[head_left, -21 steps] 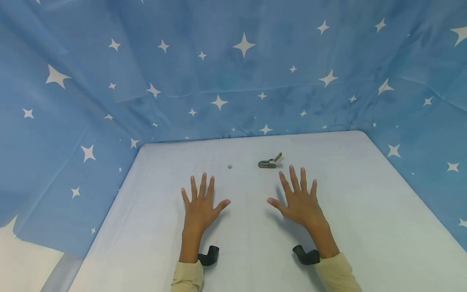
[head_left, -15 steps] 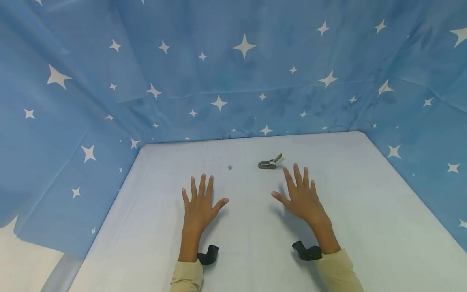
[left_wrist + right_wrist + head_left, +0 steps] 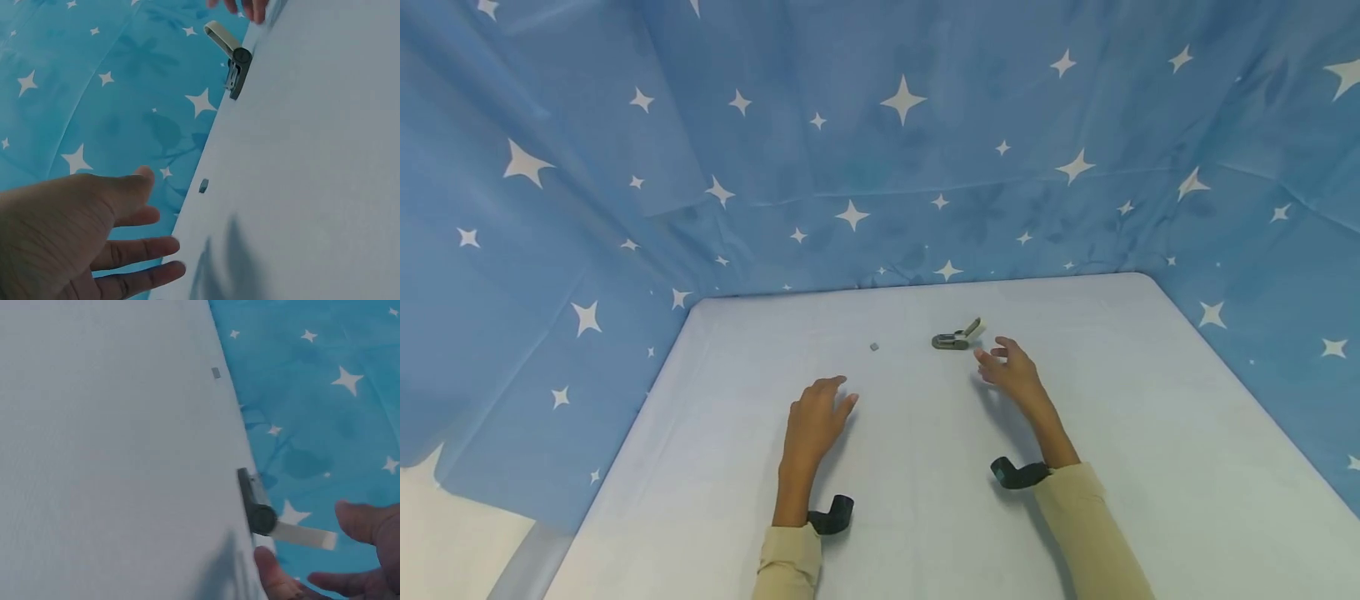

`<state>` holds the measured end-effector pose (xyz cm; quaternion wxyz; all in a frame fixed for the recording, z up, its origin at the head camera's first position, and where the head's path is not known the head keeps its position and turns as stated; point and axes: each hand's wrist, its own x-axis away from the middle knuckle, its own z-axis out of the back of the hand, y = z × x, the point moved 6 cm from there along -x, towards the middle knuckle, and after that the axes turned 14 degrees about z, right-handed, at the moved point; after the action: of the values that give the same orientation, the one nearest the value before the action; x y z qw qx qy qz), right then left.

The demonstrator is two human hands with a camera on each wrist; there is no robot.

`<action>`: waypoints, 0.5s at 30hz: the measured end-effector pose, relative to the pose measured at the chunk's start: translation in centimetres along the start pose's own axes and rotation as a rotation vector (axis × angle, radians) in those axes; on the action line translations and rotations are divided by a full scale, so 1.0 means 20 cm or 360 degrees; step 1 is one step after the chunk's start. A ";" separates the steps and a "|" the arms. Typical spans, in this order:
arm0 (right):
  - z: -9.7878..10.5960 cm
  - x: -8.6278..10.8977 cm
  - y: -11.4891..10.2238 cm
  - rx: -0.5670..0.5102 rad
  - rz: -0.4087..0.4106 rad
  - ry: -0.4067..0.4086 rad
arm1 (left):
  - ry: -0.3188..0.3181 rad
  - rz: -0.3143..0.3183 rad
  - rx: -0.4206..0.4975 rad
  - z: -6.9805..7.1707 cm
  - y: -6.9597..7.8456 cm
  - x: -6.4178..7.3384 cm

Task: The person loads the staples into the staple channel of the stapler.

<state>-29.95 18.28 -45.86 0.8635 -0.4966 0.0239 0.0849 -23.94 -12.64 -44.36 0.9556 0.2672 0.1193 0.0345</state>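
Note:
A small stapler (image 3: 952, 340), dark green-grey with its top swung up, lies near the table's far side. The raised top shows a pale inner side in the right wrist view (image 3: 304, 535). My right hand (image 3: 1011, 371) is just right of it, fingers bent and thumb apart, with no contact visible. To the stapler's left lies a tiny grey block (image 3: 874, 347), perhaps a piece of a staple strip. My left hand (image 3: 815, 419) hovers over the table, nearer to me than the block. Its fingers are loosely bent and hold nothing.
A white-covered table (image 3: 910, 500) spreads beneath both hands. Blue curtains with white stars (image 3: 865, 150) border its back and sides. Each wrist carries a black camera mount, the left one (image 3: 833, 517) and the right one (image 3: 1018, 475).
Both hands had spread, straight fingers and now bend them. The right hand has moved forward toward the stapler; the left has stayed roughly in place. Stapler and block lie where they were.

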 end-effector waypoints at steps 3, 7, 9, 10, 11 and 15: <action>-0.04 -0.08 0.07 -0.0210 -0.0098 0.0098 | -0.0148 0.0078 0.0257 -0.05 -0.01 -0.03; -0.07 -0.17 0.11 -0.0330 -0.0080 0.0188 | -0.0322 0.0146 0.0485 -0.13 -0.04 -0.06; -0.09 -0.20 0.12 -0.0408 -0.0065 0.0198 | -0.0365 0.0175 0.0528 -0.16 -0.05 -0.06; -0.10 -0.22 0.13 -0.0451 -0.0063 0.0199 | -0.0379 0.0203 0.0545 -0.17 -0.06 -0.06; -0.10 -0.23 0.13 -0.0496 -0.0062 0.0197 | -0.0390 0.0231 0.0557 -0.18 -0.07 -0.06; -0.12 -0.27 0.15 -0.0523 -0.0047 0.0199 | -0.0413 0.0299 0.0608 -0.19 -0.09 -0.06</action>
<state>-35.71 16.99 -49.00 0.7687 -0.6356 0.0560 0.0438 -26.06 -12.51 -48.16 0.8877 0.4551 -0.0254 0.0655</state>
